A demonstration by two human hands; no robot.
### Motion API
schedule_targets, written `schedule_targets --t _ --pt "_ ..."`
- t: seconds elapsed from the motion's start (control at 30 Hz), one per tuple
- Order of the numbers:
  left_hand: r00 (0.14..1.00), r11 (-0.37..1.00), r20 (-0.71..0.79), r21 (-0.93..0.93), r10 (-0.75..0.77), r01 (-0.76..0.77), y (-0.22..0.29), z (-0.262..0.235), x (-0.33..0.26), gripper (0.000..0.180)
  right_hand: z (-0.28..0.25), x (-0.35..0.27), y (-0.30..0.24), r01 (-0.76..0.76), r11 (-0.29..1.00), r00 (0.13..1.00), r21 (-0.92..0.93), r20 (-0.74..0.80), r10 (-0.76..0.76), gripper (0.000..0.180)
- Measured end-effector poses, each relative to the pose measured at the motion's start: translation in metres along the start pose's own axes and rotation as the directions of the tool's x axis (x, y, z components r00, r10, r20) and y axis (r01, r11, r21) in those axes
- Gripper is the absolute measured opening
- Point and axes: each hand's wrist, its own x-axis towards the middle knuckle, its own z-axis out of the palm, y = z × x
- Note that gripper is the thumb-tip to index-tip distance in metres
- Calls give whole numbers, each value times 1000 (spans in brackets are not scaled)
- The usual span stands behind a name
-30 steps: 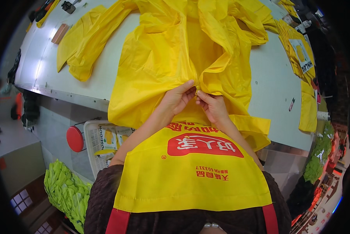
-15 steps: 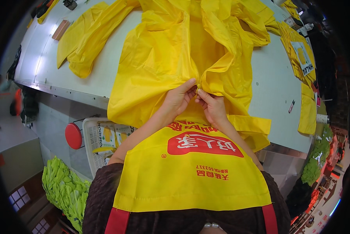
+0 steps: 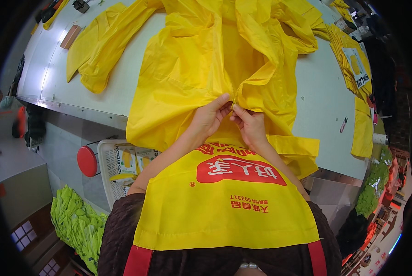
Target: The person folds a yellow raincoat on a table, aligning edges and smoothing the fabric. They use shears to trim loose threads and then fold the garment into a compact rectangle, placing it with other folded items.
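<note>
A yellow raincoat lies spread over the table, its front parted and its lower hem toward me. At the bottom of the front opening, the two sides of the yellow zipper meet between my hands. My left hand is closed, pinching the zipper's lower end from the left. From the right, my right hand pinches the same end, fingertips almost touching those of the left. The fingers partly hide the slider and the end pin. Below my hands hangs the yellow apron that I wear.
A pale metal table carries folded yellow garments at the right and a small brown block at the left. Below its left edge are a red stool and a white basket of printed packages. Light green plastic lies lower left.
Both hands keep their pinch on the zipper's end, with only a very slight shift of the fingers. The coat has hardly moved.
</note>
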Motion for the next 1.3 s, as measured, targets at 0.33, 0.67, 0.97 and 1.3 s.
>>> schedule_targets --t 0.33,0.67,0.97,1.3 --pt "994 969 -62 225 -89 100 1 -11 0 8 -11 12 6 -102 995 994 2 -43 102 12" --pt "996 980 -63 186 -56 67 -2 -22 3 7 1 -19 -19 5 775 941 -632 266 211 18" --pt "993 960 -102 268 -58 84 1 -21 0 6 11 19 -56 704 -161 698 -692 716 -27 7" --pt "963 915 -206 327 -176 237 1 -35 -37 13 38 93 -80 828 -181 497 -531 843 -205 8"
